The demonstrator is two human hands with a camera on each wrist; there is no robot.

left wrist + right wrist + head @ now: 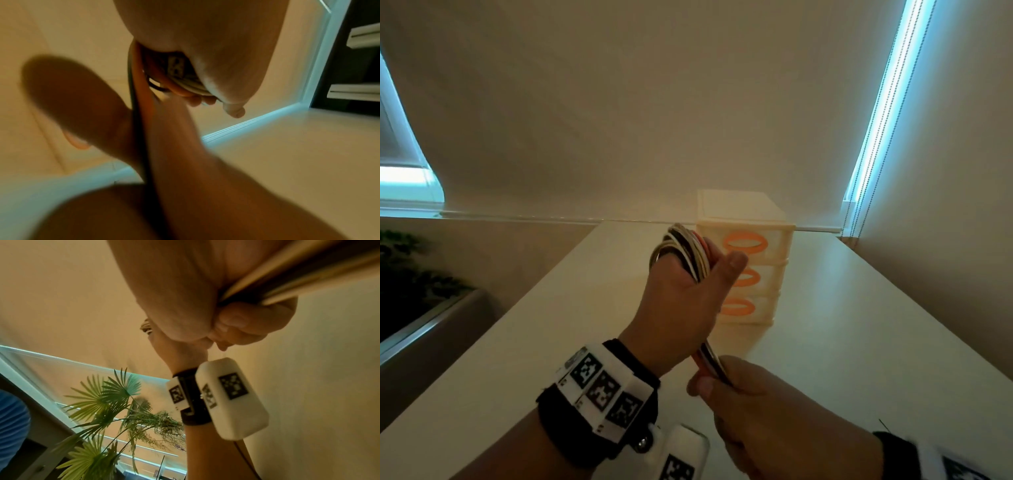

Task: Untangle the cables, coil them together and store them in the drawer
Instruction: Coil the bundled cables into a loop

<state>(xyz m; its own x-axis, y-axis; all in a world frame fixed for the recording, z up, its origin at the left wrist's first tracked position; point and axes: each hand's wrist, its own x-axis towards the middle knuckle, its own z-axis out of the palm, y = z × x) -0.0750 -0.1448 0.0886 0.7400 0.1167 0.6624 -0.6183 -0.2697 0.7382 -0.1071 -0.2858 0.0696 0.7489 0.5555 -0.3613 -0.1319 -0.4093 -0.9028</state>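
A bundle of cables (688,251) in black, white, tan and red is looped over my left hand (685,301), which is raised above the white table (859,342) and grips the coil between thumb and fingers. The strands (710,361) run down from under that hand into my right hand (750,394), whose fingers curl round them. The left wrist view shows the black and orange strands (139,97) and a pale plug (175,65) under the palm. In the right wrist view the cable strands (287,274) pass through my fist. A cream three-drawer unit (748,260) with orange handles stands behind, drawers closed.
The drawer unit stands at the table's far edge against a blind (619,102). Left of the table is a dark planter with a palm plant (107,402). A window strip (887,96) glows at the right.
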